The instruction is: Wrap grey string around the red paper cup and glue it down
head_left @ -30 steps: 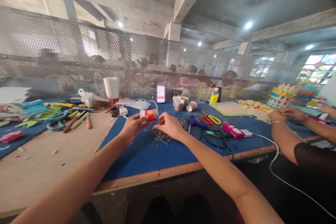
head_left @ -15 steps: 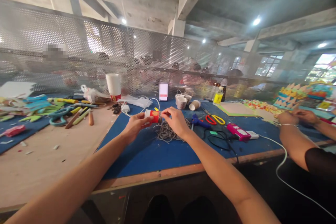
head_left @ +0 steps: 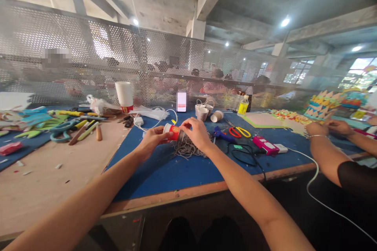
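Observation:
A red and white paper cup (head_left: 174, 130) lies tilted on its side in my left hand (head_left: 155, 139), whose fingers close round it. Grey cord wraps the cup's right-hand end. There my right hand (head_left: 194, 132) pinches close against the cup, apparently on the cord; the fingertips partly hide it. A loose heap of grey cord (head_left: 188, 150) lies on the blue mat (head_left: 147, 180) just under and behind my right hand. To the right of the heap rests a blue glue gun (head_left: 223, 135).
Red-and-yellow scissors (head_left: 240, 132), a pink box (head_left: 265, 145) and a black cable lie to the right. Behind stand cord-wrapped cups (head_left: 202, 113), a phone (head_left: 182, 102), a bottle (head_left: 243, 106) and a cup stack (head_left: 124, 94). Tools lie left. Another person's hands (head_left: 318, 128) work at right.
The whole view has shifted slightly, so the table things sit a little further left. My right fingers have moved slightly against the cup's wrapped end; both hands keep their hold.

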A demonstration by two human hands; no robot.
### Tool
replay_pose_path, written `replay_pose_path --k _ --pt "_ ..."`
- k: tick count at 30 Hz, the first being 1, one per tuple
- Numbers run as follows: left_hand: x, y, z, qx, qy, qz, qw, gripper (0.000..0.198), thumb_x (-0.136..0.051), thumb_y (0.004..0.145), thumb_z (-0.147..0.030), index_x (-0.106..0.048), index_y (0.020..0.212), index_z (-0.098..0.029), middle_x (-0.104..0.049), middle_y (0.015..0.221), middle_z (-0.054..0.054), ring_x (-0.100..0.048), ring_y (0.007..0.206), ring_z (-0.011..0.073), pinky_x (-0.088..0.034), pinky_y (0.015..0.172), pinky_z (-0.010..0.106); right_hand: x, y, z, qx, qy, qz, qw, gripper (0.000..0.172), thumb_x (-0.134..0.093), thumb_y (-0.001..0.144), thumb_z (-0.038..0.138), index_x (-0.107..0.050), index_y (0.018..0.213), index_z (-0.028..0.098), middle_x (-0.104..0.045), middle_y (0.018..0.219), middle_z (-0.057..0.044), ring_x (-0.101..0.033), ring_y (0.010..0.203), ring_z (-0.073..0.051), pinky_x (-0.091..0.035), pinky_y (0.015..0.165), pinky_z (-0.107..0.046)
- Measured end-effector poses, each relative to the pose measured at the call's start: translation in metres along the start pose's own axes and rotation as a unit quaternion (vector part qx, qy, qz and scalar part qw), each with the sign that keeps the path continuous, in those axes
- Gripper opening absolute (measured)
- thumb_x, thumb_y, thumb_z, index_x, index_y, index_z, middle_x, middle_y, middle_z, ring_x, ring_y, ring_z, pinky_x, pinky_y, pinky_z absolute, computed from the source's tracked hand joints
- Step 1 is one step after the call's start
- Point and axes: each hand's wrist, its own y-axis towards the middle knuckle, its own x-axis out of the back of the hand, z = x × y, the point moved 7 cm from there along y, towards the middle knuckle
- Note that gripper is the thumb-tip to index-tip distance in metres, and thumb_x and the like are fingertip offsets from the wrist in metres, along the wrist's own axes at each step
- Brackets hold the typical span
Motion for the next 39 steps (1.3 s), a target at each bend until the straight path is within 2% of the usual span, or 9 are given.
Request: replay_pose_path --k 7,12,21,39 --pt "0.0 0.0 0.001 0.0 0.016 0.001 1.0 0.022 -0.085 0.067 -0.034 -0.079 0.083 -0.021 -0.075 0.085 0.006 -0.067 0.074 0.0191 -0.055 0.07 0.029 0.001 0.001 0.004 0.015 0.005 -0.003 1.0 0.017 -0.063 0.097 0.03 -0.069 0.085 0.02 -0.07 0.085 -0.001 -0.065 0.083 -0.015 -0.045 0.086 -0.028" --pt "-0.002 0.001 0.003 0.006 0.026 0.031 0.999 0.026 -0.085 0.07 -0.035 -0.077 0.089 -0.019 -0.074 0.087 0.004 -0.066 0.077 0.0169 -0.054 0.076 0.029 -0.004 0.001 0.006 0.036 0.01 -0.004 0.999 0.014 -0.066 0.096 0.029 -0.07 0.085 0.02 -0.07 0.085 0.0 -0.064 0.082 -0.014 -0.044 0.087 -0.028" --pt "0.0 0.005 0.009 0.004 0.015 0.046 0.999 0.029 -0.085 0.071 -0.036 -0.076 0.092 -0.018 -0.073 0.088 0.003 -0.065 0.079 0.0167 -0.054 0.078 0.031 0.002 0.001 -0.006 -0.054 -0.007 0.005 0.999 0.012 -0.074 0.089 0.029 -0.072 0.081 0.02 -0.071 0.082 -0.001 -0.064 0.077 -0.014 -0.043 0.078 -0.026" --pt "0.001 0.007 0.012 0.001 0.023 0.049 0.999 0.032 -0.085 0.072 -0.037 -0.075 0.096 -0.019 -0.073 0.089 0.002 -0.064 0.079 0.016 -0.051 0.074 0.027 0.0 -0.002 -0.015 -0.075 -0.002 0.016 0.997 0.01 -0.07 0.092 0.03 -0.074 0.086 0.022 -0.075 0.091 -0.002 -0.067 0.081 -0.016 -0.044 0.077 -0.026"
